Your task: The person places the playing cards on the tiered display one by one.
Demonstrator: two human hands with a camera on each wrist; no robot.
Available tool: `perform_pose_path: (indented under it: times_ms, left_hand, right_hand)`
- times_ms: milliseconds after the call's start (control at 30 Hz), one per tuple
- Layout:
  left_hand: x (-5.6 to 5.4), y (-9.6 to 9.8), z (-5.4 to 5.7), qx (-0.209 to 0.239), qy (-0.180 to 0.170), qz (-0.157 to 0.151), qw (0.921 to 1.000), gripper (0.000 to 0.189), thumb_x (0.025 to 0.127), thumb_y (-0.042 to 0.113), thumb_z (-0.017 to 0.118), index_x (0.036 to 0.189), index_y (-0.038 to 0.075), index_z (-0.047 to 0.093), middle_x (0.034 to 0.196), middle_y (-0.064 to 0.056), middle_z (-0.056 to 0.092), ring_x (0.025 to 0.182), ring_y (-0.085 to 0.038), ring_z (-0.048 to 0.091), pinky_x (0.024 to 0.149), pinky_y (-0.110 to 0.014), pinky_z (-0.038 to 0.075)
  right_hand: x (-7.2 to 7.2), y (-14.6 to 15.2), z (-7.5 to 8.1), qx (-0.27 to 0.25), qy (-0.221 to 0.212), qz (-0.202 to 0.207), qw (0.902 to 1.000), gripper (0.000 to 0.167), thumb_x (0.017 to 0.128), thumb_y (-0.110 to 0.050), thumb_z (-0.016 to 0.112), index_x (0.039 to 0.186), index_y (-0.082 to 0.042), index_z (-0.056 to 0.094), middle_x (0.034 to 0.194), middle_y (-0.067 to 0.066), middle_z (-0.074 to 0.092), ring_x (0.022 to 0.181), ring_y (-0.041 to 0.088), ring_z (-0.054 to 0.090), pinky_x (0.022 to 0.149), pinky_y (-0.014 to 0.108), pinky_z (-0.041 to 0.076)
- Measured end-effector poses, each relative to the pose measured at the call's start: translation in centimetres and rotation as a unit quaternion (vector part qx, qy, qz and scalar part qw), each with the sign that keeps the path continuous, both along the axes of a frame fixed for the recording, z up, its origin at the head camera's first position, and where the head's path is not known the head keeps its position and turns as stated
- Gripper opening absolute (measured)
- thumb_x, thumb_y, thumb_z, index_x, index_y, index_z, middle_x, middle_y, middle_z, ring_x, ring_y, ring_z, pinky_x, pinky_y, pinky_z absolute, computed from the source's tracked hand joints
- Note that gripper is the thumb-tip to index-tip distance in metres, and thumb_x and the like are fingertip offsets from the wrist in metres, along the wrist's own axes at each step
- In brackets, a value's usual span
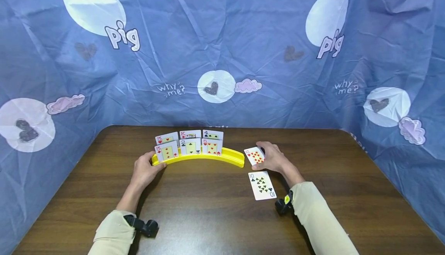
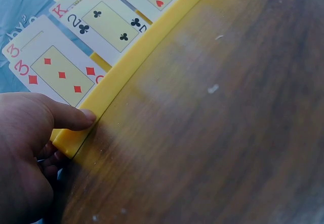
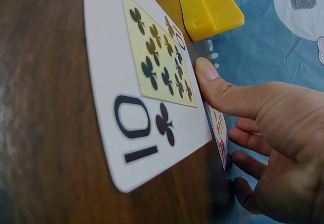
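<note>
A curved yellow card holder [image 1: 233, 158] stands on the table with playing cards in two rows. Its front row shows the three of diamonds [image 1: 167, 152], the two of clubs [image 1: 190, 147] and the five of hearts [image 1: 212, 147]. My left hand [image 1: 145, 170] grips the holder's left end, thumb along the front edge. Right of the holder, my right hand [image 1: 274, 158] holds the ten of hearts [image 1: 253, 153] by its edges, thumb on the near side and fingers on the far side. Just nearer lies the ten of clubs [image 1: 262, 185], face up.
Behind the front cards stand a three of hearts [image 1: 167, 136], a king of diamonds [image 1: 190, 133] and a black four [image 1: 213, 134]. The brown wooden table [image 1: 208, 216] is bounded at the back and sides by a blue printed cloth [image 1: 222, 38].
</note>
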State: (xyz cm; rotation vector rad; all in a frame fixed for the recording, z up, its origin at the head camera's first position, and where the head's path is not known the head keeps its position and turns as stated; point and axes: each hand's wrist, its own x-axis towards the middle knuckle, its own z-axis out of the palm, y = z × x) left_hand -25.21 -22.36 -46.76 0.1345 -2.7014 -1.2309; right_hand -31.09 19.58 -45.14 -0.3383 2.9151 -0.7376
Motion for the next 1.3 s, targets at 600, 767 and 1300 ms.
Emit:
perform_pose_path:
  times_ms: [600, 767, 1300]
  left_hand:
    - [-0.06, -0.05, 0.01, -0.003, -0.013, -0.003, 0.9999, 0.043, 0.086, 0.01, 0.072, 0.124, -0.008, 0.062, 0.118, -0.026, 0.064, 0.099, -0.032, 0.055, 0.082, -0.034, 0.038]
    - [-0.1, -0.07, 0.05, -0.001, -0.017, -0.002, 0.9998, 0.045, 0.086, 0.011, 0.071, 0.126, -0.008, 0.061, 0.12, -0.027, 0.064, 0.101, -0.033, 0.056, 0.083, -0.035, 0.039]
    - [-0.09, 0.03, 0.06, 0.009, -0.034, 0.0, 0.9994, 0.046, 0.088, 0.01, 0.07, 0.13, -0.007, 0.059, 0.126, -0.028, 0.062, 0.106, -0.033, 0.055, 0.089, -0.042, 0.041]
  right_hand:
    - [0.0, -0.32, 0.31, 0.001, 0.008, 0.016, 0.9998, 0.105, 0.066, -0.029, 0.092, 0.153, -0.008, 0.038, 0.146, 0.026, 0.042, 0.131, 0.044, 0.041, 0.106, 0.062, 0.034]
    - [0.05, -0.21, 0.29, 0.013, 0.015, 0.012, 0.9997, 0.107, 0.064, -0.032, 0.093, 0.152, -0.007, 0.039, 0.145, 0.025, 0.041, 0.13, 0.043, 0.04, 0.106, 0.061, 0.034]
    - [0.18, 0.03, 0.47, 0.063, 0.084, 0.007, 0.9944, 0.092, 0.055, -0.044, 0.095, 0.131, -0.011, 0.055, 0.136, 0.022, 0.043, 0.121, 0.04, 0.043, 0.098, 0.056, 0.038]
